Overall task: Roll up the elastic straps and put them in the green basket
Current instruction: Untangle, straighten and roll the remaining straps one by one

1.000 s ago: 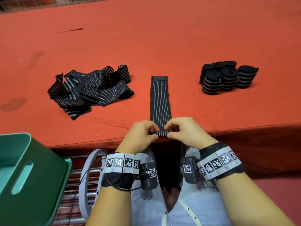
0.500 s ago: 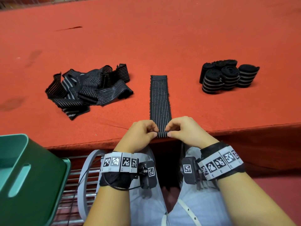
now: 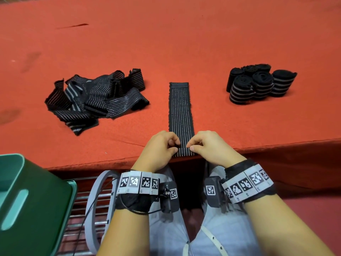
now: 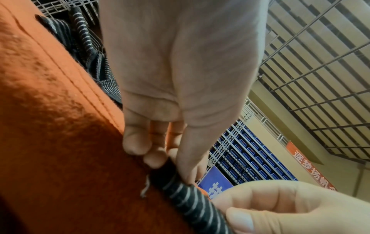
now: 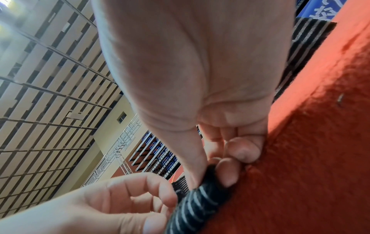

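both hands are working the near end of the flat elastic strap [image 3: 180,115], which is lying straight out across the orange table [image 3: 184,43] with its near end at the table's front edge. the left hand [image 3: 158,150] is pinching the left side of that end between thumb and curled fingers, and the right hand [image 3: 210,148] is pinching the right side the same way. a loose pile of straps [image 3: 96,100] is sitting to the left, rolled straps [image 3: 258,84] are clustering to the right, and the green basket [image 3: 27,204] is waiting low at the left, below the table.
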A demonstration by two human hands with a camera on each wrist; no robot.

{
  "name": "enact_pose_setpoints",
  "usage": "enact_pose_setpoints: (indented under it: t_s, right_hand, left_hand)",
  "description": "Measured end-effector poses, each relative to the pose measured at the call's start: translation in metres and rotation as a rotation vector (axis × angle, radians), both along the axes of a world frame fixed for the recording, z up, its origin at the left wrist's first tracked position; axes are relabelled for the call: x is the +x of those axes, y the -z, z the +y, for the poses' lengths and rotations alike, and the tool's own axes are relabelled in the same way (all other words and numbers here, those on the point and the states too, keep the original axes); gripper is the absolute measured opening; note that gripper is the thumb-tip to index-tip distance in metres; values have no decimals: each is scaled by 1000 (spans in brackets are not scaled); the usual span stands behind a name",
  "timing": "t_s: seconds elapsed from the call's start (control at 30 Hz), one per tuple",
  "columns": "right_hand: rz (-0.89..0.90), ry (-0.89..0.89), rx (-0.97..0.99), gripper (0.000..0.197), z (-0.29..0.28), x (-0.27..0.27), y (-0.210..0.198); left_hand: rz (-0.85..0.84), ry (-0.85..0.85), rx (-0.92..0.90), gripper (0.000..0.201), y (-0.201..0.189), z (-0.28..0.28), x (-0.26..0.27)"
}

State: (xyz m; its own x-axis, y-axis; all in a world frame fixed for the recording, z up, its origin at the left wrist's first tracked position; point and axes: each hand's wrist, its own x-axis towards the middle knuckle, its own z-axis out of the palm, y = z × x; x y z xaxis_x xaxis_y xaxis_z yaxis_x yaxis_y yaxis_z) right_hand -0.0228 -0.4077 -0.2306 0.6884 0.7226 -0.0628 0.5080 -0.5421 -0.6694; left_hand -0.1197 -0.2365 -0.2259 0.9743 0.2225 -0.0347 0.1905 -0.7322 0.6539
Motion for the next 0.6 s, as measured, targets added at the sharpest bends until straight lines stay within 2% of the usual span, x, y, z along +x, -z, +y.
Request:
enact_pose_setpoints:
  t_s: [0.17, 0.33, 0.4, 0.5, 0.6]
  right_hand:
    - [-16, 37, 50, 13, 2, -3, 1]
    - [-79, 4, 9, 12, 2, -3, -1]
    - [-73, -40, -15, 10, 0, -3, -5]
    - [-69, -86, -56, 24, -2, -3, -7]
    - [-109, -77, -44, 16, -1, -1, -9]
  left_hand:
    - [-46, 9, 7, 16, 3, 2, -3]
    - [14, 26, 36, 32, 0, 3, -4]
    - [3, 33, 58, 29, -1, 3, -3]
    - [8, 54, 88, 25, -2, 6, -2]
    - [16, 63, 90, 22, -2, 7, 0]
